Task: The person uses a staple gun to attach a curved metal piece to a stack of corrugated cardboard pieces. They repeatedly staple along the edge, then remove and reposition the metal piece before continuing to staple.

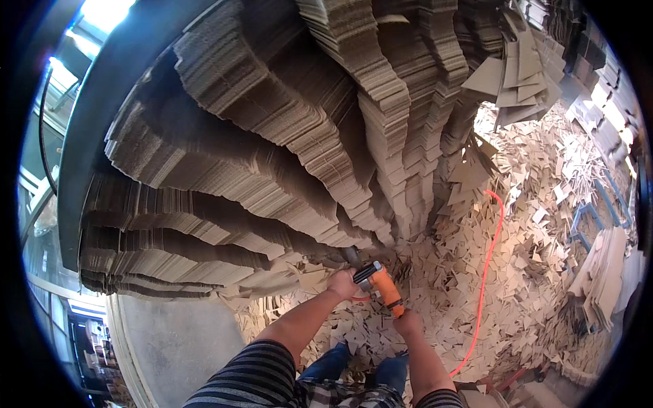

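Note:
An orange and black hand-held power tool [379, 284] points at the base of tall stacks of die-cut brown cardboard [272, 136]. My left hand [343, 283] grips the tool's front end near the stacks. My right hand [408, 319] is wrapped around the orange rear handle. Both forearms come up from the lower edge, with striped sleeves. An orange hose [486, 272] runs from behind the tool, across the scraps, up to the right.
Loose cardboard offcuts [537, 224] cover the floor to the right and around my feet. A bare grey floor patch [177, 340] lies at lower left. More flat cardboard piles [602, 272] lean at far right, beside a blue metal frame [588, 217].

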Demonstrator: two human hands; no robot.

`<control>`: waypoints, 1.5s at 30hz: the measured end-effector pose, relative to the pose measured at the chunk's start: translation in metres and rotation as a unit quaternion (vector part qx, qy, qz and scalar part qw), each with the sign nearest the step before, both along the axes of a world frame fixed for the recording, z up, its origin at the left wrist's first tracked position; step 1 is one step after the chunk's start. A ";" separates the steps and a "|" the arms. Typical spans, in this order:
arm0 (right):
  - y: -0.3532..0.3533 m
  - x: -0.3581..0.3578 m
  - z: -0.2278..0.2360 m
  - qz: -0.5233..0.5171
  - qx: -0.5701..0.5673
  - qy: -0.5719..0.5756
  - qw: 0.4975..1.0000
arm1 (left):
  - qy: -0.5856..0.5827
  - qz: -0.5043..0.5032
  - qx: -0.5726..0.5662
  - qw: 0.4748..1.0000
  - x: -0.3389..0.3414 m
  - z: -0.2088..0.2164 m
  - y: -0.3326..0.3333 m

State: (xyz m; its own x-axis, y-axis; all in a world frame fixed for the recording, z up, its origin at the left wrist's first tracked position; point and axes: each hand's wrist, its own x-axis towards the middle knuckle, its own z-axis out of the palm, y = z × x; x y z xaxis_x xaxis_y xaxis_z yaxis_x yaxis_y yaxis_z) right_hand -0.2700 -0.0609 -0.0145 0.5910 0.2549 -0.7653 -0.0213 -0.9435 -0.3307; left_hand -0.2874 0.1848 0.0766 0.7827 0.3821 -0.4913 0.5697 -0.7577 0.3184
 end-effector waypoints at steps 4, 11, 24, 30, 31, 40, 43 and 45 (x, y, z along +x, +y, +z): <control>-0.004 0.001 -0.008 -0.008 0.031 -0.031 0.999 | 0.031 0.003 0.027 0.999 0.005 -0.006 -0.003; -0.013 0.008 -0.032 -0.011 0.013 -0.009 1.000 | 0.095 0.016 -0.043 0.994 -0.004 -0.046 -0.003; -0.009 0.009 -0.053 0.004 0.043 -0.029 0.999 | 0.003 0.031 -0.065 0.997 -0.011 -0.067 -0.017; -0.029 -0.008 -0.083 0.004 0.059 -0.021 0.998 | 0.069 -0.009 -0.035 0.997 -0.037 -0.116 -0.012; -0.024 0.001 -0.083 -0.001 0.053 -0.024 0.998 | 0.020 -0.071 0.064 0.995 -0.023 -0.112 -0.007; -0.027 0.010 -0.097 0.012 0.031 -0.043 0.999 | 0.029 0.030 0.003 0.999 0.000 -0.093 -0.026; -0.027 0.009 -0.110 0.000 0.036 -0.039 0.999 | 0.037 0.026 0.009 0.999 -0.001 -0.109 -0.024; -0.027 0.010 -0.120 -0.022 0.040 -0.020 0.999 | 0.055 0.024 0.010 0.998 0.001 -0.116 -0.026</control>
State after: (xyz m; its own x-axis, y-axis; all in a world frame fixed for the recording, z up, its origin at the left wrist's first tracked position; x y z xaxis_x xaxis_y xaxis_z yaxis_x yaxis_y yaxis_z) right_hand -0.2597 -0.0877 -0.1347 0.6318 0.2882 -0.7196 -0.0470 -0.9124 -0.4066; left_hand -0.2862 0.1587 -0.0390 0.7048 0.4283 -0.5655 0.6360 -0.7345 0.2365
